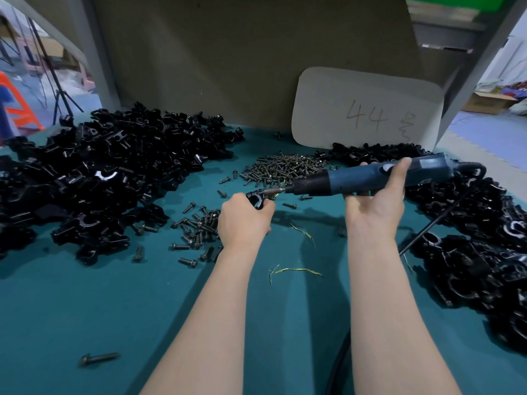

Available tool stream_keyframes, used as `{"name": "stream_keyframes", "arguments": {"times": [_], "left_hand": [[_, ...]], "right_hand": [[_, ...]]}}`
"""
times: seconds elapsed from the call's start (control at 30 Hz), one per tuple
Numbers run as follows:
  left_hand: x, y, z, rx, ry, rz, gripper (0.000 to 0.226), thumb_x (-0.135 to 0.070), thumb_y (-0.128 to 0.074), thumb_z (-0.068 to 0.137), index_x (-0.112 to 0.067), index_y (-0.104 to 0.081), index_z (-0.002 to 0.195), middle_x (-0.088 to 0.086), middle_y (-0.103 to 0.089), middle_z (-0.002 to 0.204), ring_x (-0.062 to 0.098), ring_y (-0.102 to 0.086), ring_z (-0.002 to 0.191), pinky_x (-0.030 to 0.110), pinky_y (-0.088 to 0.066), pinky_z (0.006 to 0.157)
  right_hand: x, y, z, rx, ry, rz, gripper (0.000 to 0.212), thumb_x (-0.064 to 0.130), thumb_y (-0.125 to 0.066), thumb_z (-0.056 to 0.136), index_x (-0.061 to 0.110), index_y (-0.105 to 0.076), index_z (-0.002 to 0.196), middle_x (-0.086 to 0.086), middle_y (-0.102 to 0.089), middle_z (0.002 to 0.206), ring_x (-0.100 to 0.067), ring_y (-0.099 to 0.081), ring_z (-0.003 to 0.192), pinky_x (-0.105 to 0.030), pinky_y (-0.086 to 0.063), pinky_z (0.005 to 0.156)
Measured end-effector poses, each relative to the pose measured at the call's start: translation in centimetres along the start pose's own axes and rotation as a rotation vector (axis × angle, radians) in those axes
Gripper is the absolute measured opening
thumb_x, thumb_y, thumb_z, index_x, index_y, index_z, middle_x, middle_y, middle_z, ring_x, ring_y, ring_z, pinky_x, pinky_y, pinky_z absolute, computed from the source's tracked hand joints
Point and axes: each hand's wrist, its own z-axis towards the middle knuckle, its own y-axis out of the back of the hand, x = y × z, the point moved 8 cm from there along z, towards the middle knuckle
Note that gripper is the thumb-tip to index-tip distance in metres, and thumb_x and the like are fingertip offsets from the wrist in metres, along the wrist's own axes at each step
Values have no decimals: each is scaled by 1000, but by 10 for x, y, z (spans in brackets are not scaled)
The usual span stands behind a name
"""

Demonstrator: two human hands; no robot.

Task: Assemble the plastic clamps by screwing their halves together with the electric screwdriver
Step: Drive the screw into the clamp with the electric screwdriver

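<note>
Your left hand (245,220) curls tight around a black plastic clamp (255,198) above the teal table (114,309). Your right hand (376,201) grips the electric screwdriver (356,178), its bit at the clamp's ear. The clamp looks light, stiff and slick, so hold its curved body, fingers off the screw.

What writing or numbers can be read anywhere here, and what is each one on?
"44": handwritten on the pale rounded card.
Scribbled marks to the right of the 44, on the same card: not legible.
Electric screwdriver: no label or brand can be read on it.
Nothing else here shows readable text.
</note>
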Motion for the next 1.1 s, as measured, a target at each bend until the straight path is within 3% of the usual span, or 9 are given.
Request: {"name": "stream_keyframes", "arguments": {"times": [0.1,0.17,0.3,0.57,0.67,0.83,0.97,1.07,1.1], "left_hand": [[-1,0,-1,-1,-7,6,20,-31,-58,87,-16,-54,74,3,-69,59,15,-70,61,23,-47,56],[-2,0,-1,0,-8,5,20,-31,-58,87,-17,-53,73,3,-69,59,16,-70,62,24,-48,57],[-2,0,-1,1,-7,8,21,-32,-58,87,-17,-53,72,3,-69,60,16,-70,63,23,-47,56],[-3,-3,1,34,-5,58,17,-29,-57,85,-13,-57,78,3,-70,60,15,-69,61,21,-42,48],[-2,-4,2,54,2,86,20,-30,-57,85,-12,-59,76,3,-70,59,11,-59,49,20,-38,44],[0,-4,4,70,20,110,21,-30,-57,83,-11,-58,74,3,-70,58,8,-54,43,18,-36,44],[-1,0,5,99,20,215,31,-40,-54,84,-12,-62,77,2,-70,61,11,-60,50,20,-40,49],[-6,3,10,153,-5,421,46,-53,-48,86,-11,-65,82,3,-70,77,22,-65,70,25,-44,59],[-6,2,11,188,-4,455,47,-55,-47,86,-11,-65,84,3,-69,79,23,-64,72,26,-44,60]], "right_hand": [[2,2,2,-15,14,51,48,36,-62,91,24,-43,134,-8,-59,113,-22,-64,99,-42,-49,98],[2,3,1,-11,13,46,53,36,-62,91,28,-38,137,-5,-60,108,-21,-65,94,-43,-50,97],[3,2,3,28,-19,56,53,35,-64,90,19,-44,136,-9,-58,127,-22,-64,98,-42,-51,95],[8,-6,-2,82,20,83,43,31,-62,92,20,-48,131,-6,-58,115,-20,-63,96,-40,-49,98],[10,-12,-4,118,48,86,35,29,-60,93,20,-48,126,-6,-58,113,-19,-61,99,-38,-47,102],[11,-22,-7,190,76,77,27,29,-55,96,22,-49,121,-2,-63,98,-17,-63,93,-31,-51,92],[10,-26,-8,258,70,35,49,36,-51,96,14,-44,139,-4,-57,99,-18,-58,96,-30,-51,89],[14,-33,-10,344,66,9,39,46,-61,80,17,-70,105,0,-62,83,-16,-62,82,-27,-52,78],[17,-36,-12,370,68,12,35,46,-62,74,20,-71,96,1,-63,79,-15,-62,78,-27,-52,76]]}}
